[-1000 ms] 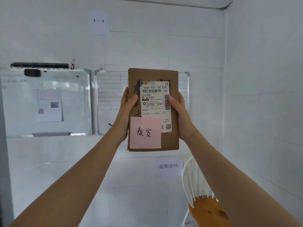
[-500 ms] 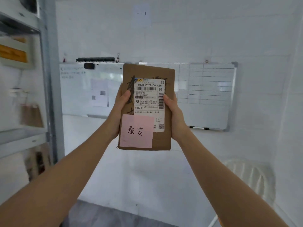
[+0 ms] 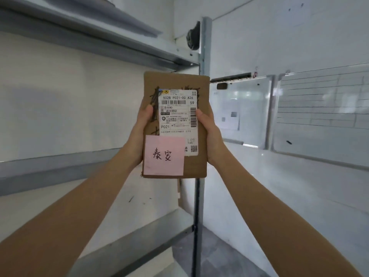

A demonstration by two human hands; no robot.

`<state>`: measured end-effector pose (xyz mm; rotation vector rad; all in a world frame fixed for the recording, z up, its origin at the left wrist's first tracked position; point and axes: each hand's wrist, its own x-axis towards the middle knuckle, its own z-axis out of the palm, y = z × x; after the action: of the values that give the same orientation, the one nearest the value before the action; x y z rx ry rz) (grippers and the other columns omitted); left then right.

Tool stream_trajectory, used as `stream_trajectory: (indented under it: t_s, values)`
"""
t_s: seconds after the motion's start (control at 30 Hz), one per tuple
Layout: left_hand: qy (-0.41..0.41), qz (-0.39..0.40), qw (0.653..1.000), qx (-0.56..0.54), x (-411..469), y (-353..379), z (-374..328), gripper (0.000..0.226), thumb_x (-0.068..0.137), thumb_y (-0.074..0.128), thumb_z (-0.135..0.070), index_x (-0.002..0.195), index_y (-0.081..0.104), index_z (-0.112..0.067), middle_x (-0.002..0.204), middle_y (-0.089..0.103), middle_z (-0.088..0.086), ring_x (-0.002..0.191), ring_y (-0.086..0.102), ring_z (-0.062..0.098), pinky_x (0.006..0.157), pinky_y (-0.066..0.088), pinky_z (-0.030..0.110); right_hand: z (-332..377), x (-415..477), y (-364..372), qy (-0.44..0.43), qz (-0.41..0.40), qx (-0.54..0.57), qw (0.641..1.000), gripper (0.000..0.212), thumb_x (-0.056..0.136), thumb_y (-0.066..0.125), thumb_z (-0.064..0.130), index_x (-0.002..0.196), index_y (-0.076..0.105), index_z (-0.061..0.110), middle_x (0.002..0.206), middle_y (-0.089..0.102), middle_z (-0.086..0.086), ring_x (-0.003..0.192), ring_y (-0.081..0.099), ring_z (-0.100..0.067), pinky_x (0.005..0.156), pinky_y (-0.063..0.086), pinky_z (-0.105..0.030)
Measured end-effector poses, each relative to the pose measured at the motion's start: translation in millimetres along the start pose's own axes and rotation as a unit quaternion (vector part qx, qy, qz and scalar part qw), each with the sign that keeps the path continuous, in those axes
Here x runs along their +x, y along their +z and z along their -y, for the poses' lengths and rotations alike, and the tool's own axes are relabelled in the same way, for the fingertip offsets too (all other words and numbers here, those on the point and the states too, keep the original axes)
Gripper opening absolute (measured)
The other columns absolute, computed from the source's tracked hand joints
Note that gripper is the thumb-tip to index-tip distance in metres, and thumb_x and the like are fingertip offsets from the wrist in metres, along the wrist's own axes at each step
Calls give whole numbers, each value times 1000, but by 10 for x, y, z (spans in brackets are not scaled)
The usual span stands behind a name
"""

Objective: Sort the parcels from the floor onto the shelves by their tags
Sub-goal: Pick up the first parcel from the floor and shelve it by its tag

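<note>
Both hands, left hand (image 3: 140, 134) and right hand (image 3: 212, 136), clamp the upright parcel (image 3: 196, 166) mid-frame, apparently nearer the blurred shelves (image 3: 60, 164) at left.

Parcel (image 3: 175, 86): brown corrugated cardboard, matt, edges slightly frayed at the lower left corner. Shipping label (image 3: 178, 108): white paper, faint sheen, printed black. Sticky note (image 3: 164, 155): pink paper, matt, handwritten in black ink. Shelves (image 3: 60, 168): grey painted metal, smooth, dull finish; upright post (image 3: 205, 47) the same metal. Whiteboards (image 3: 319, 108): glossy white surface, metal frame. Walls: white, smooth, matt
</note>
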<state>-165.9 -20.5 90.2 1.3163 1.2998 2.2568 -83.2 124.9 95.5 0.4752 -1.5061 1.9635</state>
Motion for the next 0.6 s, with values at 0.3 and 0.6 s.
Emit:
stream_trajectory:
  t_s: [0.3, 0.6]
  values:
    - [30, -186, 975, 119, -1843, -1599, -1640, 87, 70, 66, -56, 139, 40, -9, 115, 69, 9, 99, 69, 24, 73, 57, 33, -867, -405, 2590, 68, 140, 140, 978, 69, 85, 55, 24, 148, 26, 18, 137, 54, -18, 101, 66, -20, 85, 57, -33]
    - [97, -318, 920, 209, -3681, -2331, -3167, 110, 55, 78, -55, 142, 31, -7, 128, 56, 18, 98, 68, 24, 75, 56, 34, -1305, -1102, 4925, 146, 286, 250, 913, 64, 87, 56, 23, 146, 31, 20, 132, 58, -15, 105, 65, -24, 81, 58, -34]
